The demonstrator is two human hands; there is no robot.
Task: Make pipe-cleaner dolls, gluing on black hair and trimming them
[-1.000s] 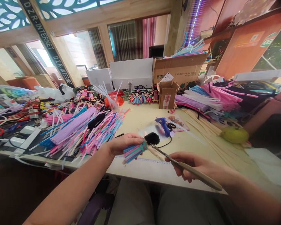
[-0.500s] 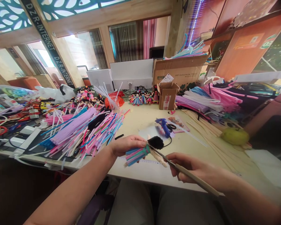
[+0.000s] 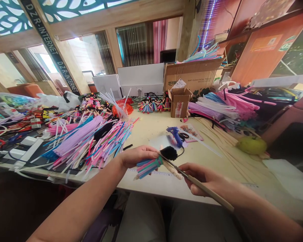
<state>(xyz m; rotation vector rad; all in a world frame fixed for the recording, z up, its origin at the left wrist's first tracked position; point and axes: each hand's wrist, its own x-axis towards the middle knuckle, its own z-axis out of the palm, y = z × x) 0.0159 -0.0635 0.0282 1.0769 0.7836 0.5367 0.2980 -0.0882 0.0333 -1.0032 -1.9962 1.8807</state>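
Observation:
My left hand (image 3: 138, 156) is closed on the waist of a small pipe-cleaner doll (image 3: 149, 167) over the table's front edge. The doll has a black fuzzy head, a skirt of blue, pink and purple strips, a green band and pale arms sticking out. In my right hand (image 3: 204, 179) is a long thin tool (image 3: 207, 190) with a narrow metal front and a flat tan handle. Its tip reaches the doll's neck by my left thumb; whether it grips anything there is too small to tell. A blue glue gun (image 3: 175, 136) lies just behind the doll.
Bundles of coloured pipe cleaners (image 3: 78, 137) cover the left of the table, more (image 3: 224, 106) lie at the right. Finished dolls (image 3: 151, 105) stand at the back by a small carton (image 3: 179, 104). A green fruit (image 3: 251, 145) and a power strip (image 3: 27, 154) flank the work area.
The view has shifted very slightly. Both hands keep their hold, and the doll and the tool tip stay almost in place, with the tool's handle turned a little.

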